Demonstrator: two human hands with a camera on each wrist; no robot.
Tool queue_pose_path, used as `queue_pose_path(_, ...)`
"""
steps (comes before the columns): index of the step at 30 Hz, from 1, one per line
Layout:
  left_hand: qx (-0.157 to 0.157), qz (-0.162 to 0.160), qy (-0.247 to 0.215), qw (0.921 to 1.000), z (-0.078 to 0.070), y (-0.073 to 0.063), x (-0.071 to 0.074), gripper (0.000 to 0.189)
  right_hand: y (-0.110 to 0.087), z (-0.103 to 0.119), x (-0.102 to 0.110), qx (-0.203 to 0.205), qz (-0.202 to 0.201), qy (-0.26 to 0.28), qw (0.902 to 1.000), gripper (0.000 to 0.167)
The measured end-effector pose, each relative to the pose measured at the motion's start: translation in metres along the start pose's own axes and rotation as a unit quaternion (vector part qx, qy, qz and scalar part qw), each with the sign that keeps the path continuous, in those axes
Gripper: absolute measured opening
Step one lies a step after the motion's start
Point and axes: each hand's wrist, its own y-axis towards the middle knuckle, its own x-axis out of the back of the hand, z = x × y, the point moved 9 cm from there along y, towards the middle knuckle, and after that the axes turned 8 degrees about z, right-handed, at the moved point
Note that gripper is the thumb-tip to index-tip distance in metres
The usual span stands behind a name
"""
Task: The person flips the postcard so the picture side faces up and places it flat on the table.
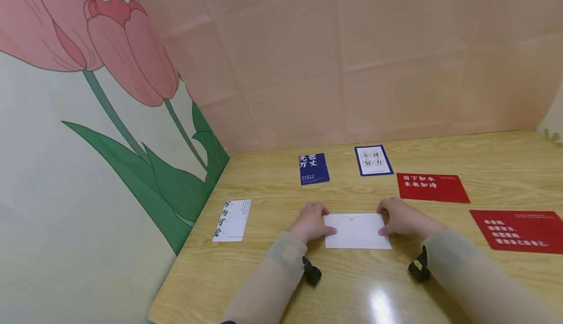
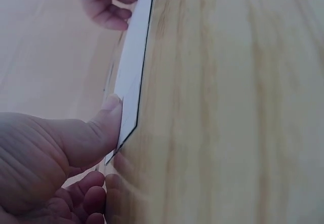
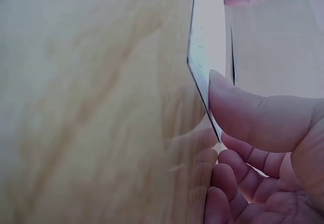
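Note:
A white card (image 1: 357, 232) with small print near its far edge lies sideways between the two hands. My left hand (image 1: 310, 222) grips its left side, the thumb on top, as the left wrist view also shows. At the opposite side my right hand (image 1: 403, 220) pinches the card, its thumb (image 3: 253, 112) pressing near the corner and the other fingers curled by the edge. Seen from the left wrist, the card (image 2: 132, 67) is a thin strip close over the wood.
On the wooden table (image 1: 264, 275) lie a white card with dark characters (image 1: 233, 220), a blue card (image 1: 313, 169), a blue-bordered card (image 1: 374, 160) and two red cards, one farther back (image 1: 433, 188) and one nearer (image 1: 519, 231). A pinkish sheet (image 1: 352, 60) hangs behind.

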Motion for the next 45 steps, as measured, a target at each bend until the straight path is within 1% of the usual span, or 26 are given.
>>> queue_pose_path(8, 0.005, 0.009, 0.003, 0.9999, 0.002, 0.003, -0.002, 0.045, 0.000, -0.001, 0.000, -0.003, 0.003, 0.004, 1.0000, 0.060)
queue_pose_path(14, 0.007, 0.010, 0.012, 0.9999, 0.003, 0.006, -0.002, 0.047, -0.001, -0.001, -0.001, -0.007, 0.005, 0.008, 0.9999, 0.061)
queue_pose_path(20, -0.003, 0.008, 0.029, 0.9995, 0.000, 0.006, -0.001, 0.049, -0.003, 0.001, -0.001, -0.010, 0.006, 0.012, 0.9999, 0.061)
queue_pose_path(25, -0.009, 0.008, 0.031, 0.9994, -0.002, 0.004, -0.002, 0.052, -0.004, 0.002, -0.002, -0.005, 0.003, 0.016, 0.9999, 0.060)
queue_pose_path(29, -0.017, 0.006, 0.045, 0.9988, -0.004, 0.004, -0.003, 0.053, -0.004, 0.001, -0.003, 0.002, 0.001, 0.031, 0.9995, 0.060)
queue_pose_path(34, -0.027, 0.007, 0.057, 0.9980, -0.006, 0.004, -0.004, 0.050, -0.005, -0.001, -0.006, 0.001, 0.008, 0.055, 0.9985, 0.061)
queue_pose_path(37, -0.027, 0.010, 0.049, 0.9984, -0.006, 0.002, -0.004, 0.049, -0.006, -0.003, -0.007, 0.000, 0.011, 0.057, 0.9983, 0.061)
queue_pose_path(40, -0.022, 0.018, 0.030, 0.9992, -0.007, 0.000, -0.005, 0.045, -0.007, -0.003, -0.007, 0.001, 0.011, 0.054, 0.9985, 0.061)
queue_pose_path(43, -0.017, 0.023, 0.014, 0.9995, -0.007, -0.003, -0.004, 0.037, -0.007, -0.004, -0.008, 0.003, 0.014, 0.055, 0.9984, 0.061)
queue_pose_path(45, -0.022, 0.023, 0.011, 0.9994, -0.008, -0.004, -0.004, 0.030, -0.008, -0.005, -0.008, 0.000, 0.016, 0.059, 0.9981, 0.061)
